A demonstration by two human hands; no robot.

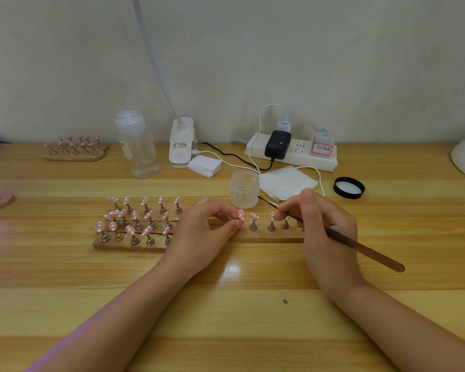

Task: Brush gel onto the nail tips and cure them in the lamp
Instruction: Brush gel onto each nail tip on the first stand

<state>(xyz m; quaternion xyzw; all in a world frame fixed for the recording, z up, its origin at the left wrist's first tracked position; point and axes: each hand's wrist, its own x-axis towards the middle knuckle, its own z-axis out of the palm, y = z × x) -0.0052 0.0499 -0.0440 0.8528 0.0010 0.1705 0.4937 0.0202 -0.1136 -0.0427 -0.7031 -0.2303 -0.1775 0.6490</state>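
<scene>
Just in front of frosted round gel jar [244,189] | left hand [202,232] pinches pink white-dotted nail tip [241,214] on metal stand | right hand [325,224] grips brown wooden brush [333,234] | advice: steady tip, load sparingly, thin even strokes.

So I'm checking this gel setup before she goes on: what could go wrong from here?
1. The left hand pinches one pink nail tip; fingers could smear it.
2. The brush in the right hand hovers close over neighbouring tips and might brush them.
3. The open gel jar stands near both hands, its lid off; a knock could tip it.
</scene>
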